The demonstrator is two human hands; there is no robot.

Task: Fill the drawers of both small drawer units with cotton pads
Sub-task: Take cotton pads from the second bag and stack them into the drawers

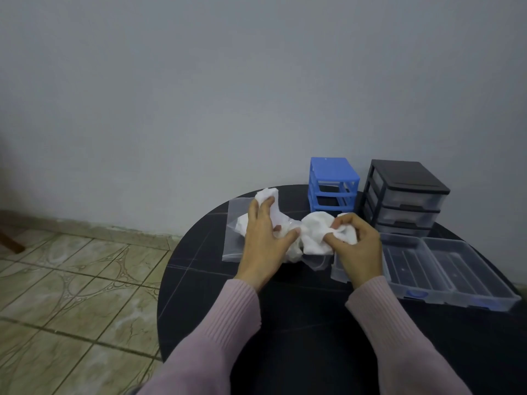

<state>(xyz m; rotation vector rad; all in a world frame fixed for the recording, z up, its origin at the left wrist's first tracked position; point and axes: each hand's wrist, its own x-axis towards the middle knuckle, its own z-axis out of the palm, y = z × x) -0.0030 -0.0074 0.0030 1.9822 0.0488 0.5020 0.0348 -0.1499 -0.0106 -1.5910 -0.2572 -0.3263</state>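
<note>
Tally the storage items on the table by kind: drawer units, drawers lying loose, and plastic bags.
Drawer units: 2, the blue unit and the black unit
Loose drawers clearly in view: 2, the nearer drawer and the right-hand drawer; a possible third behind the right hand is too hidden to count
Plastic bags: 1, the clear bag
Total: 5

A round black table (216, 280) is standing against a grey wall (199, 95), with patterned beige floor tiles (71, 295) lying to its left.
</note>
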